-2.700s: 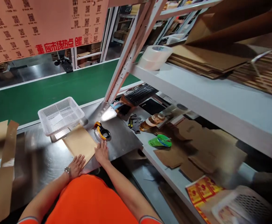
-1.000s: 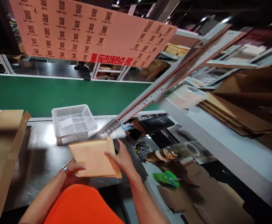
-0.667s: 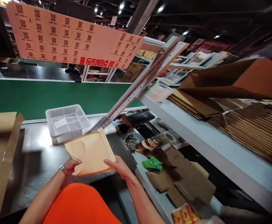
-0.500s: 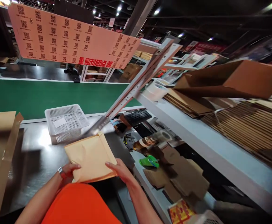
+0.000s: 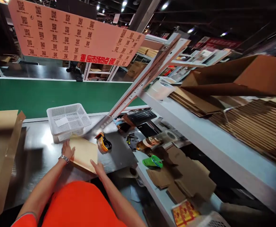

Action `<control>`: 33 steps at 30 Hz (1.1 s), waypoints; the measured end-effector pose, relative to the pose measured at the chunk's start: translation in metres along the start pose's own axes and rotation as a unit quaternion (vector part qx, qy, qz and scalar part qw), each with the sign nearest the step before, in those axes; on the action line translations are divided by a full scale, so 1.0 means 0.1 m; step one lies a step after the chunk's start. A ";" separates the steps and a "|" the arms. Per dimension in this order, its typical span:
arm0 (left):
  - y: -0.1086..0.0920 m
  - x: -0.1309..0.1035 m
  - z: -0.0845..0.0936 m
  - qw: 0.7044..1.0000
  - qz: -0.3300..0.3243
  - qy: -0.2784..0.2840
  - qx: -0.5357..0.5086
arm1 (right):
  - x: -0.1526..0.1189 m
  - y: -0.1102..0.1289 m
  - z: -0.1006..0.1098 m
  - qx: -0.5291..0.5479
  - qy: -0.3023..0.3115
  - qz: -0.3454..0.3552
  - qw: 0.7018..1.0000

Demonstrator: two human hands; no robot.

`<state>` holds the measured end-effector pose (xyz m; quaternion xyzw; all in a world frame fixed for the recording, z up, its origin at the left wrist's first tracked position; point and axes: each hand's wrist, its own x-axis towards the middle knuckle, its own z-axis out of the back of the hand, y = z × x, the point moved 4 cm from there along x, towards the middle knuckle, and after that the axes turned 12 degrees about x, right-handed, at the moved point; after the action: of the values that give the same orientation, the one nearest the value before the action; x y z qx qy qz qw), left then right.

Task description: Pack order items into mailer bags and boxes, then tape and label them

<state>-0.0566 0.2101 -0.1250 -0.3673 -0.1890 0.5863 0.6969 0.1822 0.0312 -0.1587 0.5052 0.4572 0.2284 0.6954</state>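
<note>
A tan padded envelope (image 5: 84, 154) is held between my two hands, low over the metal table. My left hand (image 5: 68, 149), with a watch at the wrist, grips its left edge. On the right edge, my right hand (image 5: 97, 167) pinches with the thumb on top; the other fingers are partly hidden. The envelope's far end reaches close to a white plastic basket (image 5: 87, 121) with a paper slip (image 5: 62, 121) lying in it. Just right of the envelope is an orange and black tape dispenser (image 5: 103, 142).
An open cardboard box (image 5: 13, 138) stands at the left. A slanted metal post (image 5: 133, 91) rises behind the table. To the right, a lower shelf carries a green cup (image 5: 153, 161), a bottle (image 5: 147, 142) and flattened cardboard (image 5: 190, 173); stacked cartons (image 5: 254, 123) fill the upper shelf.
Both hands have moved the envelope forward and left, down toward the table near the basket. The tape dispenser, hidden before, now shows. The camera view has shifted slightly.
</note>
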 end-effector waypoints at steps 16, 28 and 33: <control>0.00 -0.22 -0.57 0.910 -0.189 0.085 0.360 | 0.68 0.08 -0.13 -0.416 0.113 0.100 0.897; 0.02 -0.29 -0.57 0.899 -0.208 0.092 0.375 | 0.74 -0.01 -0.06 -0.365 0.096 0.152 0.913; -0.09 -0.14 -0.43 0.899 -0.207 0.117 0.368 | 0.88 0.13 0.00 -0.370 0.126 0.118 0.913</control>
<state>-0.0244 0.1841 -0.1446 -0.1036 0.0513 0.4089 0.9052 0.2260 0.1048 -0.1825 0.2289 0.3609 0.5235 0.7371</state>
